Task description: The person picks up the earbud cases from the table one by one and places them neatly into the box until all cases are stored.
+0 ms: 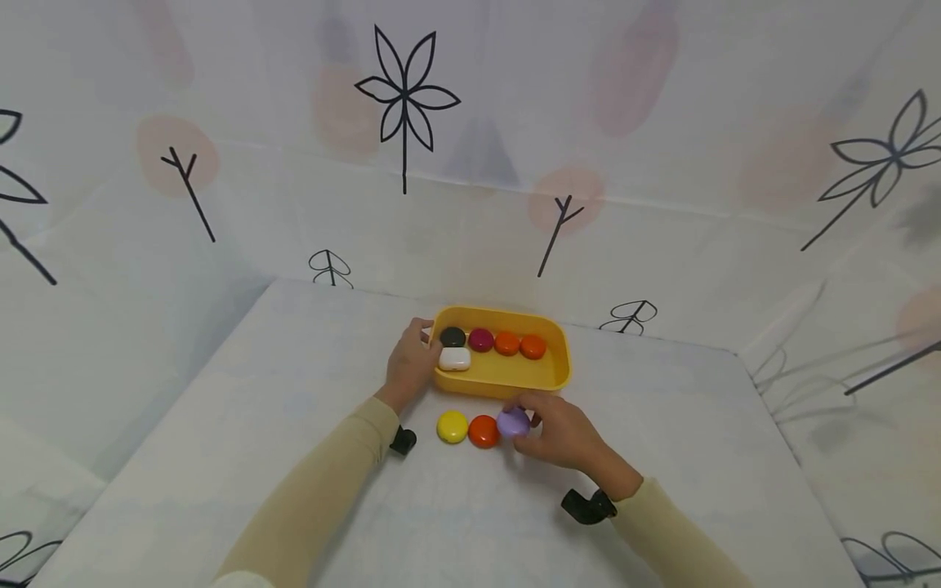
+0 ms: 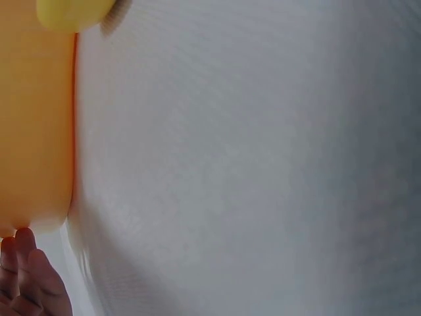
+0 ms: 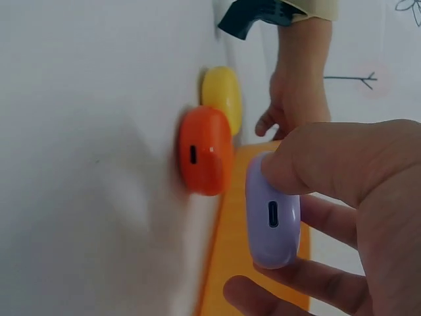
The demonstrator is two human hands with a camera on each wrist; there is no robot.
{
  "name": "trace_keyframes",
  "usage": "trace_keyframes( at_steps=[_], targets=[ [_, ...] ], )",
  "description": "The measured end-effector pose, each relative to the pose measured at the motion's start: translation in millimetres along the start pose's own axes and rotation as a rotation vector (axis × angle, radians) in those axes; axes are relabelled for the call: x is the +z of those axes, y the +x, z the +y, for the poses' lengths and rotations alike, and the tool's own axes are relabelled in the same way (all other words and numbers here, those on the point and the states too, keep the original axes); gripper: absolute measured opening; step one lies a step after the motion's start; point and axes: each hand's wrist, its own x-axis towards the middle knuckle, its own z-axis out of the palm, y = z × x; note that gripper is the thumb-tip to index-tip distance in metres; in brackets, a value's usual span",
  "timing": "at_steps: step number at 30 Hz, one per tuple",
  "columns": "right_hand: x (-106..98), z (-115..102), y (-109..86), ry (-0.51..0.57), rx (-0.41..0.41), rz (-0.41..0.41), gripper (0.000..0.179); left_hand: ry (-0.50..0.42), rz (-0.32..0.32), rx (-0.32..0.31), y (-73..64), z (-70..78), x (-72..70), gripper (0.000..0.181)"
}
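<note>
Lilac earbud case (image 1: 513,422) is pinched between thumb and fingers of the right hand (image 1: 564,431).
It is positioned beside the orange earbud case (image 1: 483,431), before the yellow tray (image 1: 472,385), whose end is touched by the left hand (image 1: 408,367), fingers loosely extended. Repositioning is apparently in hand; next, a steady pinch is called for.

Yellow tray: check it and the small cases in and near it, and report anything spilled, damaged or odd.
Nothing looks spilled or damaged. The only mild oddity is the white case inside the yellow tray: it looks boxier than the four rounded cases and sits in front of their row.
</note>
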Motion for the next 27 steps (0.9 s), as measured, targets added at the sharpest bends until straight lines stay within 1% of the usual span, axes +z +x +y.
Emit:
trace_keyframes(
  at_steps=[7,11,19,23,27],
  targets=[
    [9,9,2.1,-0.042,0.065,-0.037,0.037,-0.009,0.011,0.005,-1.6,1.8,-0.5,0.039],
    [12,12,3.7,-0.047,0.087,-0.058,0.037,0.0,0.004,-0.005,-1.4,2.8,-1.6,0.039],
    [16,18,3.9,-0.072,0.077,-0.073,0.038,0.007,0.013,-0.009,-0.7,4.5,-2.8,0.039],
    [19,20,4.1,-0.091,0.06,-0.081,0.037,0.004,0.006,-0.013,-0.8,4.4,-2.2,0.039],
    [20,19,3.5,-0.086,0.057,-0.093,0.036,0.004,-0.001,-0.022,-1.2,4.5,-1.6,0.039]
  ],
)
